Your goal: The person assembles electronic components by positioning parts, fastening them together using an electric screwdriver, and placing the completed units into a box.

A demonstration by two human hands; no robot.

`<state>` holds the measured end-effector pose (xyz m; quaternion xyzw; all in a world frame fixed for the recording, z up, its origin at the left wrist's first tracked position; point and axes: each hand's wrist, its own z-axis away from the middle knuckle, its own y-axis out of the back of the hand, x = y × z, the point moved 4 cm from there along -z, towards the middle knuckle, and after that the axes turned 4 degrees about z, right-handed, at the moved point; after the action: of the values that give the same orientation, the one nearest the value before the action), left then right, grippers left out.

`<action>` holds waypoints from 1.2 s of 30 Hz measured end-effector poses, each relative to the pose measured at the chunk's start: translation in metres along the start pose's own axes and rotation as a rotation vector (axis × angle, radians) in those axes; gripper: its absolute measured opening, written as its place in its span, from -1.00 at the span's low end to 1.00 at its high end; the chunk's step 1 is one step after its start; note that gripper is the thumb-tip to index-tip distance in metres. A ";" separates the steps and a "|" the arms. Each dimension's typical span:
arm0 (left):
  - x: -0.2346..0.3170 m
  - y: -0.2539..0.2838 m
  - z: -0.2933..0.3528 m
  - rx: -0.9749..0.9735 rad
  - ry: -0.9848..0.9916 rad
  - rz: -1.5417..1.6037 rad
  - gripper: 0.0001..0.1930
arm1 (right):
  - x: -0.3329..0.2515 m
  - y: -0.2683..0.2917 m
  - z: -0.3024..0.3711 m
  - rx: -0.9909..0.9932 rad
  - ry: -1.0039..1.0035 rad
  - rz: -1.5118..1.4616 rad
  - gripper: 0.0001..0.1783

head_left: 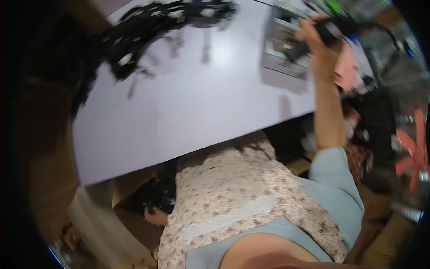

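Note:
My right hand [316, 39] is stretched out over the far right of the table, closed round a black handheld tool [332, 30] with a dark cable. Its dark end points down beside an open grey metal box [286, 65]. Low on the left, below the table edge, my left hand [155, 217] has its fingers curled against a dark, glossy bundle [159, 193]. Blur and shadow hide what exactly those fingers grip. Black cable bundles [174, 15] with pale connectors lie along the table's far left.
The pale table [188, 107] spans the middle. Pink material [347, 67] and clear plastic bags [394, 58] are at the right. A cardboard box [127, 199] stands below the table at the left. A patterned apron [233, 179] covers my lap.

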<state>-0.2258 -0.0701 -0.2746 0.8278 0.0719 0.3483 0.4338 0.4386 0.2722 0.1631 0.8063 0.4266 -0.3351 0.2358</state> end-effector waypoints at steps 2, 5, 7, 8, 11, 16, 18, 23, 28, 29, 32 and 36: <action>0.127 0.093 -0.047 0.052 -0.051 -0.039 -0.69 | -0.002 -0.006 0.005 -0.041 -0.003 -0.154 -0.81; 0.218 0.149 -0.103 0.157 -0.309 0.131 -0.77 | 0.000 -0.018 0.001 -0.118 -0.179 -0.411 -0.86; 0.264 0.135 -0.153 0.117 -0.460 0.215 -0.75 | 0.000 -0.024 0.011 -0.128 -0.264 -0.605 -0.86; 0.287 0.117 -0.180 0.001 -0.324 0.323 -0.76 | -0.001 -0.022 0.020 -0.070 -0.289 -0.648 -0.86; 0.353 0.057 -0.264 -0.096 -0.420 0.479 -0.77 | -0.011 -0.020 0.037 -0.114 -0.256 -0.788 -0.80; 0.463 -0.026 -0.386 -0.191 -0.652 0.595 -0.74 | -0.011 -0.012 0.057 -0.050 -0.293 -0.701 -0.81; 0.498 -0.054 -0.434 -0.177 -0.690 0.480 -0.56 | -0.006 -0.006 0.062 -0.058 -0.310 -0.730 -0.83; 0.530 -0.116 -0.506 -0.398 -0.412 0.294 -0.01 | -0.006 -0.002 0.070 0.005 -0.343 -0.701 -0.79; 0.546 -0.127 -0.509 -0.777 -0.300 0.234 -0.01 | 0.002 0.010 0.070 0.014 -0.333 -0.661 -0.78; 0.551 -0.124 -0.505 -0.762 -0.289 0.246 -0.08 | 0.004 0.013 0.070 0.027 -0.332 -0.660 -0.77; 0.562 -0.112 -0.495 -0.771 -0.303 0.270 -0.08 | 0.009 0.015 0.071 0.023 -0.323 -0.674 -0.77; 0.565 -0.105 -0.494 -0.644 -0.422 0.321 -0.18 | 0.010 0.012 0.069 0.026 -0.328 -0.717 -0.78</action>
<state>-0.1003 0.5623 0.1235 0.7039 -0.2610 0.2388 0.6159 0.4290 0.2252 0.1112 0.5446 0.6335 -0.5262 0.1584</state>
